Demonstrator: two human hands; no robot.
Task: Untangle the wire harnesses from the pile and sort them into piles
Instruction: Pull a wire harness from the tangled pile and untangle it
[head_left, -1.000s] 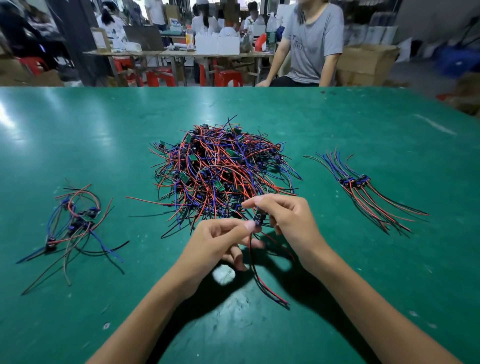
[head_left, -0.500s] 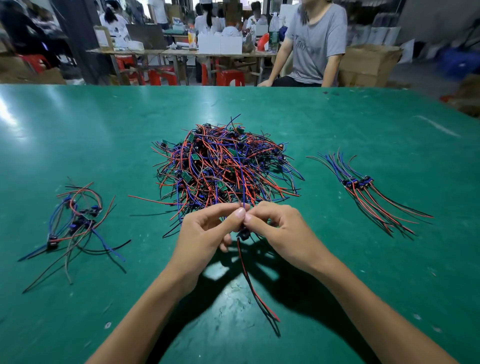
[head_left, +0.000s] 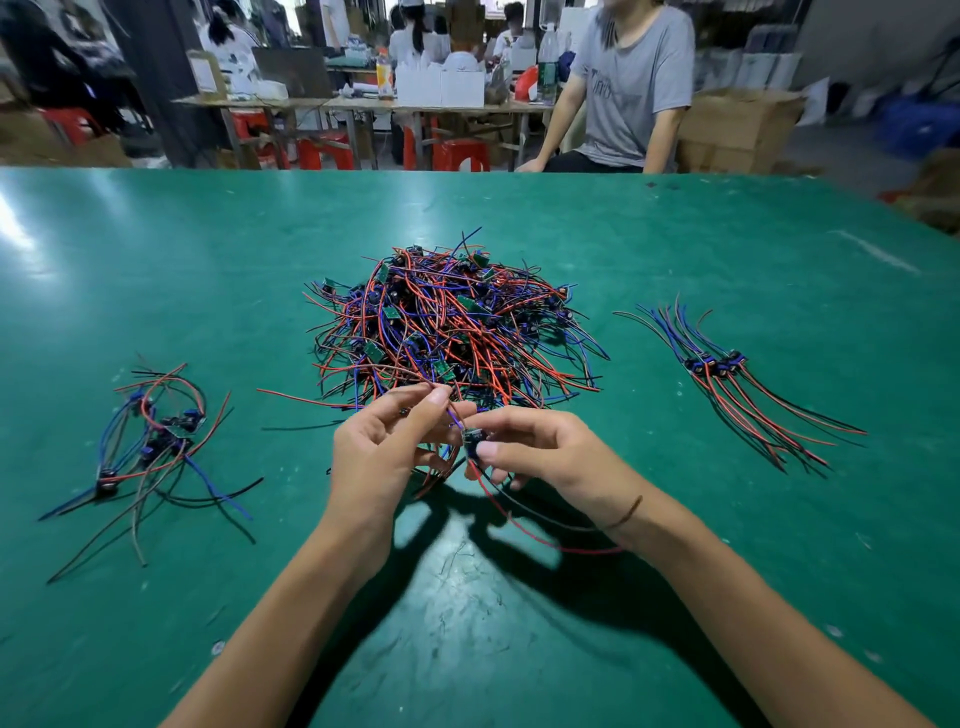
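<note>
At centre frame our left hand (head_left: 382, 452) pinches thin wires. Our right hand (head_left: 540, 452) pinches the wire harness (head_left: 471, 439), fingers curled.

A factory workshop: green worktable (head_left: 156, 260), seated workers (head_left: 631, 83), cardboard boxes (head_left: 737, 130).

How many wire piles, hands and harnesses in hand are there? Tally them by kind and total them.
Piles of wires on the table: 3 (left pile, middle pile, right pile)
Hands: 2 (left hand, right hand)
Harness in hand: 1
Total: 6
</note>
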